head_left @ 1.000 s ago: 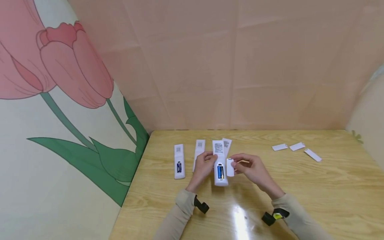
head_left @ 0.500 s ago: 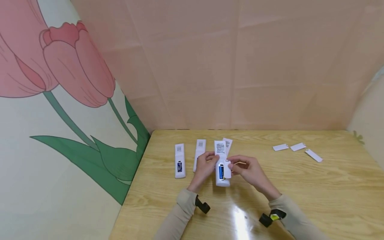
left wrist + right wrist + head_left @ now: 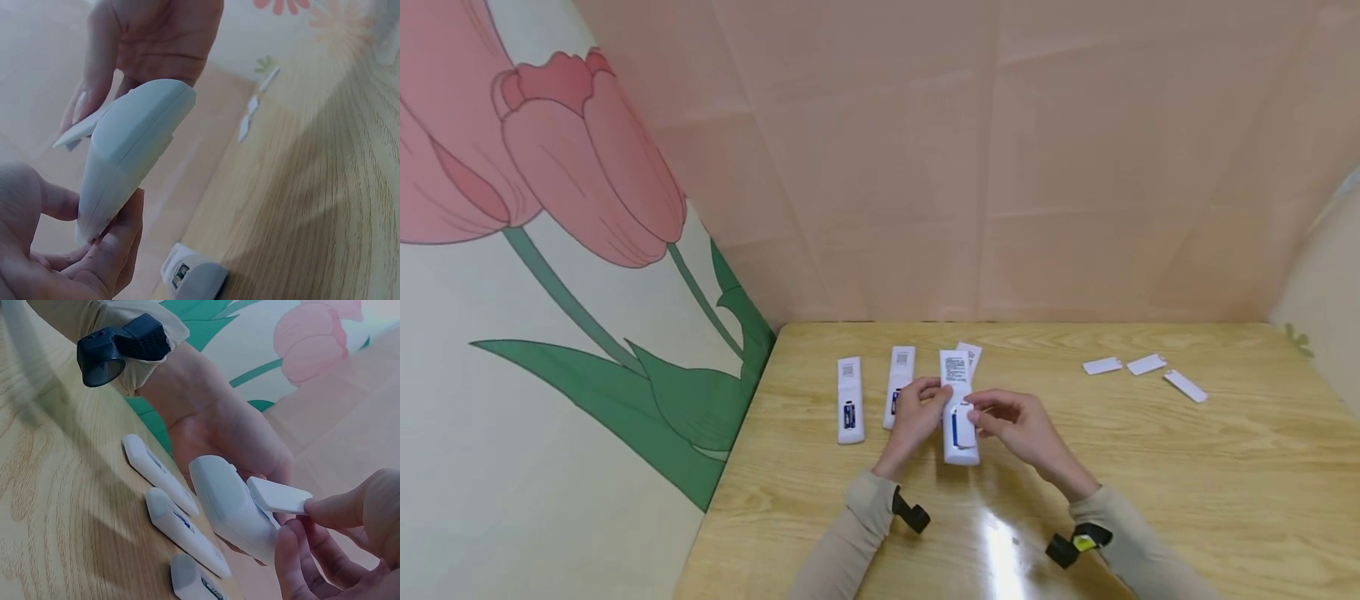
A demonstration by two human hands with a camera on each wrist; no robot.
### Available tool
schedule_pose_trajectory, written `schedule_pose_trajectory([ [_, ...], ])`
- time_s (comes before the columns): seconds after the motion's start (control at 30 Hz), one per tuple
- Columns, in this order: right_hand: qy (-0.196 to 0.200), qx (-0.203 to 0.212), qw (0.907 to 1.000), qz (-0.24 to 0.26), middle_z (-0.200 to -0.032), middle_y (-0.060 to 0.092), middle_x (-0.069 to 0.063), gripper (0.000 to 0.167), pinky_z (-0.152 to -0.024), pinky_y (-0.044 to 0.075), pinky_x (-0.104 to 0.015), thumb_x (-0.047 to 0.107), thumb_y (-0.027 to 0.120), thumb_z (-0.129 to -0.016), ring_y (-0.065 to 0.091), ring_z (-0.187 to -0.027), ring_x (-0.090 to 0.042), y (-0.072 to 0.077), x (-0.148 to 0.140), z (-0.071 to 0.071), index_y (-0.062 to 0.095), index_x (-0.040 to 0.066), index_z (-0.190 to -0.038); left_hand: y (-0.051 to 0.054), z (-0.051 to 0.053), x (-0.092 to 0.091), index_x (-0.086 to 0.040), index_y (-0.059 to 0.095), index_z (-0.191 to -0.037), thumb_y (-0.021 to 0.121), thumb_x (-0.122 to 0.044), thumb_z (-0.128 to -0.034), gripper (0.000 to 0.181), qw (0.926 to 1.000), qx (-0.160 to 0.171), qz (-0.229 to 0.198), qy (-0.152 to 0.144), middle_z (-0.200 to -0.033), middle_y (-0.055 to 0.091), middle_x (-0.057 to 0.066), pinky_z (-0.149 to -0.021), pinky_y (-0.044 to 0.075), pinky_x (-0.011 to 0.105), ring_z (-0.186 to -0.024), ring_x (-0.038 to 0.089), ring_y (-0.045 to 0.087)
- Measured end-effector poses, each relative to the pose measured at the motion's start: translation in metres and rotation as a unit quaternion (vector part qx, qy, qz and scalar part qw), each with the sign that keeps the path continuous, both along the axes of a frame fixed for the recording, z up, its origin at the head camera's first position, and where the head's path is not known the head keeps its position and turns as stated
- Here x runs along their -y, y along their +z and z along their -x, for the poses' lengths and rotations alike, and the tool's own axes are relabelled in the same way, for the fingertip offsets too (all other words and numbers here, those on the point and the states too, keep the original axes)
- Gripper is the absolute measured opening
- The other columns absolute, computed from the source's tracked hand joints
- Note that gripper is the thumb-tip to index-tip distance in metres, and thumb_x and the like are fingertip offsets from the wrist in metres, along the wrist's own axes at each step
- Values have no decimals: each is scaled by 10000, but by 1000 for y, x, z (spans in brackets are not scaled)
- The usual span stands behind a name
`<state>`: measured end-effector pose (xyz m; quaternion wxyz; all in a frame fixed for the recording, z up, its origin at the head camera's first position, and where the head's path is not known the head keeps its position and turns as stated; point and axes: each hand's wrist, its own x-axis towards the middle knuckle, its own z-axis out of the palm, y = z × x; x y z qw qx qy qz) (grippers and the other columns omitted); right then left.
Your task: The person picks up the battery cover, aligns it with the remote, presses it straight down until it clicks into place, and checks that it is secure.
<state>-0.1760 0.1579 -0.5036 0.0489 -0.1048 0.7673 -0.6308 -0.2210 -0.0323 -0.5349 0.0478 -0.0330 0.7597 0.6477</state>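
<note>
Battery (image 3: 955,429) in; left hand (image 3: 915,414) grips remote (image 3: 958,396), right hand (image 3: 1017,421) pinches its cover (image 3: 966,427), unseated; seemingly left: three open-bayed remotes (image 3: 850,392), three loose covers (image 3: 1146,365) on desk (image 3: 1187,483)

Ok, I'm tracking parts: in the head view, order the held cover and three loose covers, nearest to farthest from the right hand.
1. Held cover, pinched by the right hand.
2. Leftmost loose cover, right of the hand.
3. Middle loose cover, farther right.
4. Rightmost loose cover, farthest right.

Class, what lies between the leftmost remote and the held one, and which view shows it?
Another remote lies there, partly hidden by the left hand that grips the held remote; the head view shows this.
</note>
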Motion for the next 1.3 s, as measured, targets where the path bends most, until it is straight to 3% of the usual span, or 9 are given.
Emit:
schedule_pose_trajectory([
  [0.8, -144, 83, 9991, -389, -1135, 767, -177, 258, -646, 585, -290, 153, 770, -998, 670, -840, -134, -7, 1, 0, 774, 39, -1230, -1, -2, -6, -72, 749, -1255, 735, -296, -1006, 335, 10000, 45, -66, 39, -1121, 794, 97, -636, 581, 254, -811, 119, 714],
  [1.0, -167, -85, 9993, -328, -1142, 761, -199, 255, -634, 587, -305, 145, 777, -990, 670, -820, -115, -10, 1, 0, 775, 30, -1218, -1, -2, -8, -58, 742, -1264, 735, -286, -1005, 345, 9998, 7, -184, 43, -1124, 791, 99, -666, 628, 324, -806, 134, 724],
  [1.3, -260, -345, 9984, -357, -985, 718, -150, 242, -594, 559, -279, 127, 796, -972, 652, -754, -96, -13, 1, 1, 777, 22, -1188, 3, 1, -11, -71, 742, -1264, 738, -281, -1003, 336, 9995, 57, -315, 58, -1127, 791, 90, -636, 598, 259, -796, 139, 728],
])
